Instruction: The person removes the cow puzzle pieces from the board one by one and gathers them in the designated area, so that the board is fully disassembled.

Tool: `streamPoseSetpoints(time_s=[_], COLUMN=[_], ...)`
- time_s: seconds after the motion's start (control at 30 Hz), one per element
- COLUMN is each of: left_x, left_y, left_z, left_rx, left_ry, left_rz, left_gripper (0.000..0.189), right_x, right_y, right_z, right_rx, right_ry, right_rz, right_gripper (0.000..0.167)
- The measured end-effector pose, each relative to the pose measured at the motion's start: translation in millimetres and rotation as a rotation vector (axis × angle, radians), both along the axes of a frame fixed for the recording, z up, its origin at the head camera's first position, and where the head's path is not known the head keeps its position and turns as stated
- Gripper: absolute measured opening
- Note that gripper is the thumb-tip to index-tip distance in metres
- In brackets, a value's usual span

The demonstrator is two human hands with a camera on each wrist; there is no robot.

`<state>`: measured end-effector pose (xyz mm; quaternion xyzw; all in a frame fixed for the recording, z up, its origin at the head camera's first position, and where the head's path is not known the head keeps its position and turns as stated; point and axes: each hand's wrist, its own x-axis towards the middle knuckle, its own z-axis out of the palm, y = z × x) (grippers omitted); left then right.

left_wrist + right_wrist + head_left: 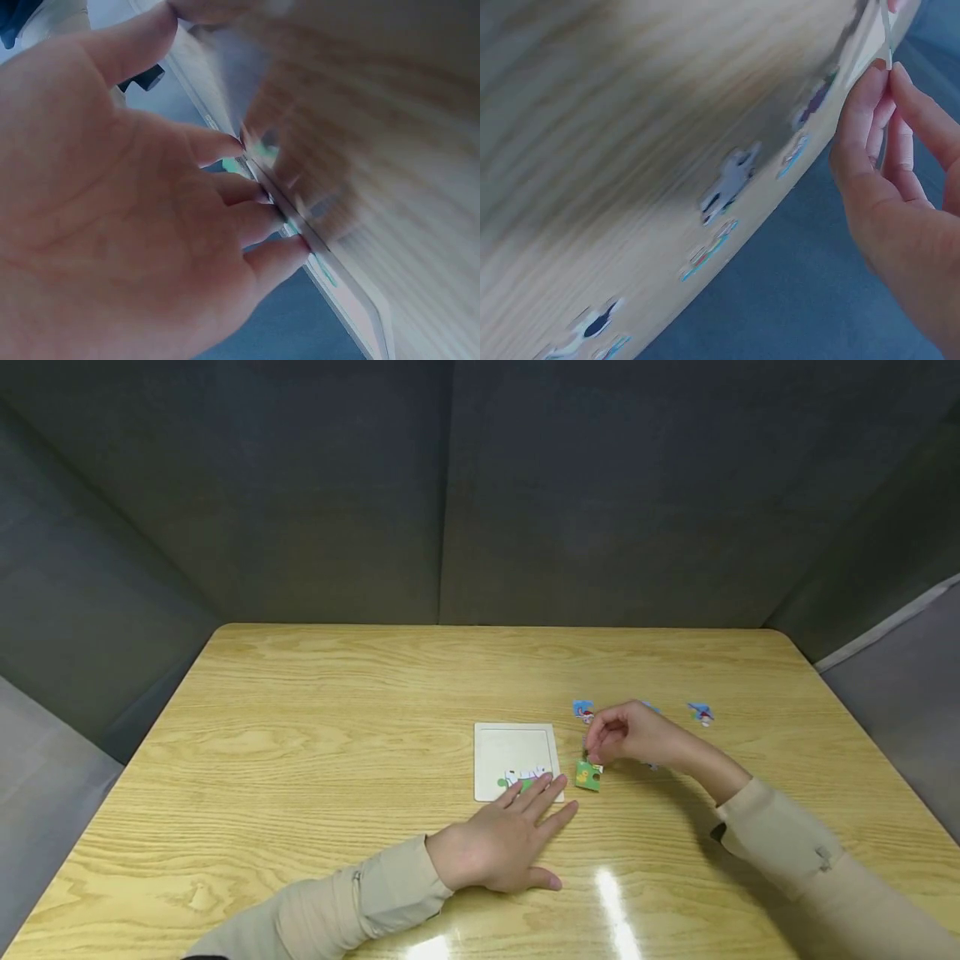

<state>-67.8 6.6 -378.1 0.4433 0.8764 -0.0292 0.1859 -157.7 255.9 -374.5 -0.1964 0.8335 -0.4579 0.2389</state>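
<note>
A square white puzzle tray (pixel 513 745) lies on the table with fitted pieces (pixel 527 775), green and white, along its near side. My left hand (pixel 510 846) is spread, its fingertips on the tray's near edge and over part of those pieces. Just right of the tray, my right hand (pixel 633 735) pinches a green puzzle piece (pixel 587 776) with orange marks between thumb and fingers. The right wrist view shows this held piece (pixel 887 41) edge-on, above the tabletop.
Loose puzzle pieces lie right of the tray: a blue one (pixel 582 710) behind the right hand, another (pixel 701 713) farther right, and others partly hidden by that hand. The wooden table (pixel 315 710) is enclosed by dark grey partitions (pixel 300 493).
</note>
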Motion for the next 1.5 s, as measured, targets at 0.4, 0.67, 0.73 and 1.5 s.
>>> streamPoseSetpoints(time_s=[0.4, 0.67, 0.73, 1.5], left_x=[0.5, 0.0, 0.1, 3.1], left_y=[-0.2, -0.1, -0.1, -0.6], left_z=[0.5, -0.5, -0.4, 1.7], left_rx=[0.009, 0.009, 0.01, 0.01], left_ry=[-0.013, -0.013, -0.012, 0.02], left_rz=[-0.003, 0.001, 0.0, -0.013], left_gripper=[0.085, 0.086, 0.085, 0.084], right_x=[18.3, 21.9, 22.0, 8.5], right_y=[2, 2, 2, -43], right_z=[-2.7, -1.9, -1.8, 5.1], right_rx=[0.053, 0.071, 0.069, 0.045], right_ry=[0.105, 0.106, 0.108, 0.17], right_rz=[-0.009, -0.03, -0.032, 0.029], right_gripper=[0.01, 0.011, 0.01, 0.008])
